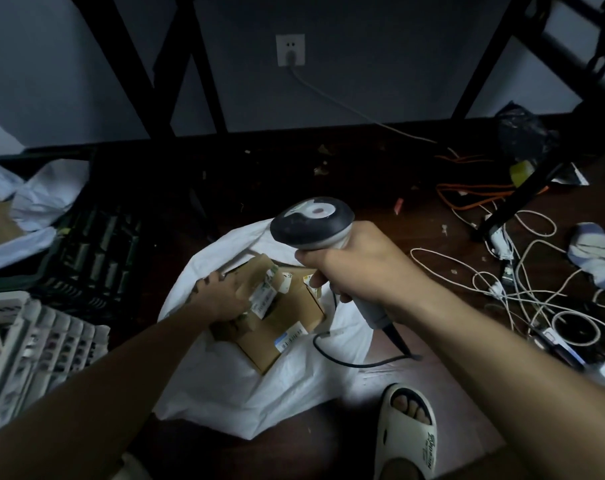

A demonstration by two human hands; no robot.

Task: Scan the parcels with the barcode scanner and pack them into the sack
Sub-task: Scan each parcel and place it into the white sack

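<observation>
The white sack (245, 386) lies open on the dark floor (294, 174), and it's the anchor here. Inside its mouth sit cardboard parcels (287, 317) with white barcode labels showing. The left hand (221, 296) reaches into the mouth, fingers curled over a small labelled parcel (259, 289) that lies on top of the bigger box, so that grip is closed on the parcel. Just above the sack's far-right rim, the right hand (356, 268) wraps tight around the handle of the barcode scanner (311, 223), its dark-rimmed head over the mouth, its black cable (346, 360) trailing across the sack's right edge. Near the sack's right corner, a foot in a cream slipper (406, 434). Left of the sack, a dark crate (93, 247) and a pale crate (34, 341). Well right, tangled white and orange cables (523, 278). Beyond the sack, a wall socket (290, 50).
</observation>
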